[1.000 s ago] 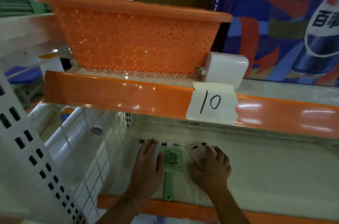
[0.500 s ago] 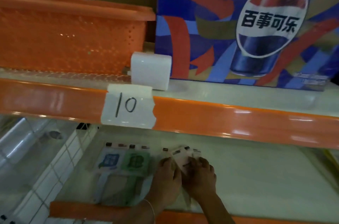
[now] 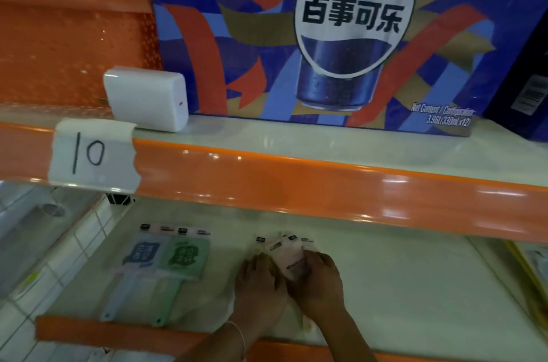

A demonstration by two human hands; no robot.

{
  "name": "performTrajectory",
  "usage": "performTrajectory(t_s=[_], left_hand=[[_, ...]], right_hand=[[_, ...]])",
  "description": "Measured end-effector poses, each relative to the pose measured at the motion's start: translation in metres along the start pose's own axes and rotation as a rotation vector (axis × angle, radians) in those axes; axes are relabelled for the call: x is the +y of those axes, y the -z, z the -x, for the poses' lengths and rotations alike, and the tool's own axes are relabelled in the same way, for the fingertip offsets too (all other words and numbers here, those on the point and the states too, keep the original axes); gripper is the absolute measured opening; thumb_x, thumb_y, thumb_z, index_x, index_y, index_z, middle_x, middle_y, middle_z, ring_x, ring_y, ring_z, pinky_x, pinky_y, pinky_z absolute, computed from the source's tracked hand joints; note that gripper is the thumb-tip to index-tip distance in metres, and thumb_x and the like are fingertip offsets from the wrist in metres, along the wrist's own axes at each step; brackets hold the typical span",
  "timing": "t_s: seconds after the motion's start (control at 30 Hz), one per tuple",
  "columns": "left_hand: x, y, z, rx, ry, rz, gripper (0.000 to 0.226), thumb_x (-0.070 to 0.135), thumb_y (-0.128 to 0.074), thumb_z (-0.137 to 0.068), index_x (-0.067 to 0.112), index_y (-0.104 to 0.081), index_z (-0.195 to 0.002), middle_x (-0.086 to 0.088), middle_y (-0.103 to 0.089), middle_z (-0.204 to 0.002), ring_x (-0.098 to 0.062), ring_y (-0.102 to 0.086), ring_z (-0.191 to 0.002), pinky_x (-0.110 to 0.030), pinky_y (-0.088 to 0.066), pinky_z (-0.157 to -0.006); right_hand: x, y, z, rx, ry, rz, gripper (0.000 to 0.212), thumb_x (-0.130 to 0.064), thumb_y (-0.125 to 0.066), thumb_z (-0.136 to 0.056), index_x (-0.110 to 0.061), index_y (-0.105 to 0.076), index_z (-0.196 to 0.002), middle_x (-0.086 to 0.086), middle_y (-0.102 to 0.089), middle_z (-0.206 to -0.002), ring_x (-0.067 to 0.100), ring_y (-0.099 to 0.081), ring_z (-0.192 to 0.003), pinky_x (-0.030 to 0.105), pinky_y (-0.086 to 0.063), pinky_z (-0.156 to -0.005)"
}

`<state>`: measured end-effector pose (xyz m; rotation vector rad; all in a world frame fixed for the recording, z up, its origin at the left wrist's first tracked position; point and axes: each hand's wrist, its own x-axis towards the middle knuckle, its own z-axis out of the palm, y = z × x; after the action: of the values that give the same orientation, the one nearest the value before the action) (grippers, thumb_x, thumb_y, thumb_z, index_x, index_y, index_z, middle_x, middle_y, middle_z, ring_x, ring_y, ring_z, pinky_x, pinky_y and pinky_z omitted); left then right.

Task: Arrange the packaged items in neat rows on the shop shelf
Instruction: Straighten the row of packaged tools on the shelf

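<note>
1. Two packs, a blue pack (image 3: 141, 255) and a green pack (image 3: 184, 258), lay flat side by side on the lower shelf (image 3: 400, 287), at about 9 o'clock from the hands.
2. A second ago the left hand (image 3: 261, 287) lay beside the green pack; it had since slid over toward 3 o'clock, so both packs lay bare in a row.
3. Both hands now met on a small pile of pale packs (image 3: 289, 255), with the right hand (image 3: 320, 281) just beside the left.
4. The right fingers (image 3: 314, 258) curled over the pile's right edge and held it. The left fingers (image 3: 261, 259) lay pressed together against its left edge.
5. The pile looked messy, with its tops fanned toward 12 o'clock.
6. That likely meant the first two packs were done and this pile was next to be lined up.
</note>
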<state>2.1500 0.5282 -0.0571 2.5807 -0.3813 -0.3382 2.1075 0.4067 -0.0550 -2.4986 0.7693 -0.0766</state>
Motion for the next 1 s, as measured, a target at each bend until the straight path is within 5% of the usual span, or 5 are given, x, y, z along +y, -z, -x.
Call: performTrajectory(t_s=[0.3, 0.47, 0.57, 0.7, 1.0], left_hand=[[0.009, -0.009, 0.023, 0.034, -0.08, -0.339, 0.067, 0.038, -0.033, -0.095, 0.014, -0.009, -0.153, -0.009, -0.011, -0.16, -0.036, -0.003, -0.146, -0.044, 0.003, -0.119], [-0.009, -0.005, 0.018, 0.08, -0.107, -0.318, 0.06, 0.036, -0.032, -0.096, 0.018, -0.02, -0.152, 0.0, -0.018, -0.159, -0.028, -0.009, -0.147, -0.038, -0.007, -0.121], [-0.018, 0.0, 0.014, 0.1, -0.11, -0.294, 0.058, 0.034, -0.029, -0.096, 0.017, -0.024, -0.151, 0.0, -0.021, -0.159, -0.022, -0.009, -0.148, -0.035, -0.009, -0.121], [-0.033, 0.001, 0.005, 0.076, -0.142, -0.363, 0.076, 0.044, -0.002, -0.082, 0.023, -0.032, -0.149, -0.001, -0.03, -0.156, -0.019, -0.013, -0.148, -0.037, -0.008, -0.121], [-0.061, 0.046, 0.014, 0.051, -0.375, -0.45, 0.046, 0.029, -0.044, -0.081, 0.013, -0.067, -0.118, -0.001, -0.055, -0.137, -0.025, -0.026, -0.144, -0.038, -0.013, -0.118]], right_hand=[[0.033, 0.022, -0.007, -0.011, -0.017, 0.064, 0.093, -0.079, -0.055, -0.056, -0.033, -0.045, -0.136, -0.006, -0.048, -0.136, 0.02, -0.049, -0.122, 0.036, -0.046, -0.099], [0.023, 0.025, -0.004, 0.04, 0.021, 0.134, 0.075, -0.071, -0.056, -0.071, -0.036, -0.046, -0.137, -0.001, -0.038, -0.147, 0.025, -0.034, -0.137, 0.042, -0.033, -0.11], [0.004, 0.015, 0.006, 0.241, 0.194, -0.105, 0.048, -0.048, -0.055, -0.077, -0.02, -0.068, -0.114, 0.006, -0.064, -0.12, 0.029, -0.057, -0.114, 0.042, -0.049, -0.095], [-0.031, -0.002, 0.027, 0.012, 0.22, -0.269, 0.045, -0.044, -0.047, -0.081, -0.017, -0.066, -0.11, 0.001, -0.065, -0.104, 0.019, -0.061, -0.102, 0.029, -0.05, -0.088], [-0.003, -0.096, -0.007, 0.025, 0.35, -0.014, 0.044, -0.043, -0.05, -0.069, -0.017, -0.08, -0.088, 0.01, -0.076, -0.093, 0.033, -0.071, -0.092, 0.048, -0.058, -0.079]])
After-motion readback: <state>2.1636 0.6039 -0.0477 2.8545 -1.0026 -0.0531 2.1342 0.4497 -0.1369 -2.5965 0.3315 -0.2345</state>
